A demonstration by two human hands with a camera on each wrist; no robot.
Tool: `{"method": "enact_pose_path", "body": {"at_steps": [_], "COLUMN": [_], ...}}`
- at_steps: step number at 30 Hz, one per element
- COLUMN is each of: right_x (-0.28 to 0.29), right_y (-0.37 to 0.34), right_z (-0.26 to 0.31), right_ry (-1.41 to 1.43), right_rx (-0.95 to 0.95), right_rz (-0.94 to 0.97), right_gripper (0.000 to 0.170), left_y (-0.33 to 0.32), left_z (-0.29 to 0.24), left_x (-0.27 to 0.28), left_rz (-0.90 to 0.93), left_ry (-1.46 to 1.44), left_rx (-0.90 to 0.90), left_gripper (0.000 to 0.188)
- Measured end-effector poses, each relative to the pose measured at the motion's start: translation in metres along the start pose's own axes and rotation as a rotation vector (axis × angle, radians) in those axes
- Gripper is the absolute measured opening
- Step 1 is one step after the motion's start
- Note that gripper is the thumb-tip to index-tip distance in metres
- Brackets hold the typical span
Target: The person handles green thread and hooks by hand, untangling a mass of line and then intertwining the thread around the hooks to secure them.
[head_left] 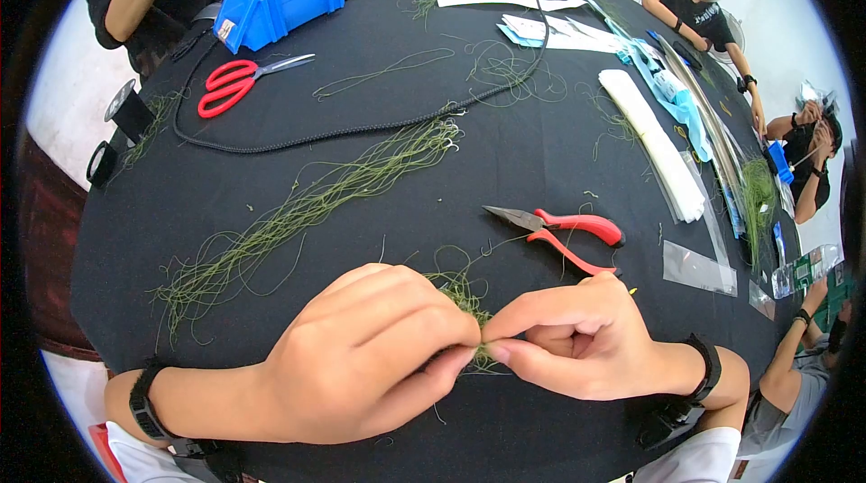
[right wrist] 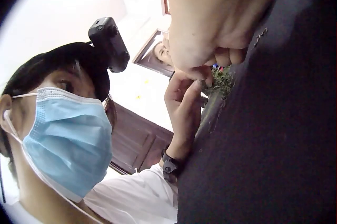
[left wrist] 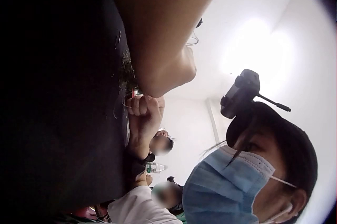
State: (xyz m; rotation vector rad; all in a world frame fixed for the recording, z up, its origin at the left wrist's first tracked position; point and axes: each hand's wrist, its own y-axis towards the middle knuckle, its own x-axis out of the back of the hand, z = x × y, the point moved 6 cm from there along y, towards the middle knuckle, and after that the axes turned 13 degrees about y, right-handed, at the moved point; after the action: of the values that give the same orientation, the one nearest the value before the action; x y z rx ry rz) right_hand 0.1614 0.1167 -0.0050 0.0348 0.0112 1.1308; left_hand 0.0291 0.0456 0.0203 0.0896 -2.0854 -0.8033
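My left hand [head_left: 361, 352] and right hand [head_left: 573, 339] meet fingertip to fingertip low in the head view. Each pinches green thread between thumb and forefinger; the exact spot is mostly covered by the fingers. Just behind them lies a loose tangle of the same green thread [head_left: 458, 292], also visible beside the hands in the right wrist view [right wrist: 224, 82]. Beyond my right hand rest red-handled long-nose pliers [head_left: 546, 226], jaws toward the left. A long bundle of green threads [head_left: 316, 208] stretches across the cloth, with small pale hook-like bits at its far end.
Red-handled scissors [head_left: 236, 84] lie far left, near a blue bin [head_left: 293, 0] and a dark spool [head_left: 129, 113]. A black cord [head_left: 298, 146] loops over the black tablecloth. On the right are white strips [head_left: 651, 145] and a clear plastic bag [head_left: 699, 268]. Other people sit around the table.
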Motion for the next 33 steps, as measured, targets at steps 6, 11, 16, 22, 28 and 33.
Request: {"method": "enact_pose_path", "body": {"at_steps": [6,11,16,22,28,33], "right_x": [0.002,0.0021,0.0022,0.0016,0.0021,0.0016], "right_y": [0.0004,0.0006,0.0011,0.0019,0.0022,0.0023], "right_z": [-0.0008,-0.0006,-0.0017,-0.0051,-0.0007,-0.0082], "right_ry": [0.166,0.149,0.123,0.2,0.153,0.222], "right_rx": [-0.137,-0.139,-0.102,-0.137,-0.221,-0.201], "right_rz": [-0.006,0.009,0.017,0.01,0.04,0.035], "right_gripper": [0.01,0.013,0.015,0.018,0.017,0.015], "left_y": [0.003,0.0009,-0.0011,0.0001,-0.0006,-0.0007], "left_z": [-0.0021,0.001,0.0034,0.0031,0.0047,0.0052], "left_x": [0.0044,0.0024,0.0027,0.0062,0.0055,0.0054], "left_rz": [0.061,0.025,-0.015,-0.027,-0.013,-0.021], "left_ry": [-0.031,-0.011,-0.032,-0.027,-0.041,-0.025], "left_rx": [0.069,0.051,0.049,0.1,0.085,0.08], "left_gripper": [0.023,0.024,0.023,0.022,0.02,0.021]}}
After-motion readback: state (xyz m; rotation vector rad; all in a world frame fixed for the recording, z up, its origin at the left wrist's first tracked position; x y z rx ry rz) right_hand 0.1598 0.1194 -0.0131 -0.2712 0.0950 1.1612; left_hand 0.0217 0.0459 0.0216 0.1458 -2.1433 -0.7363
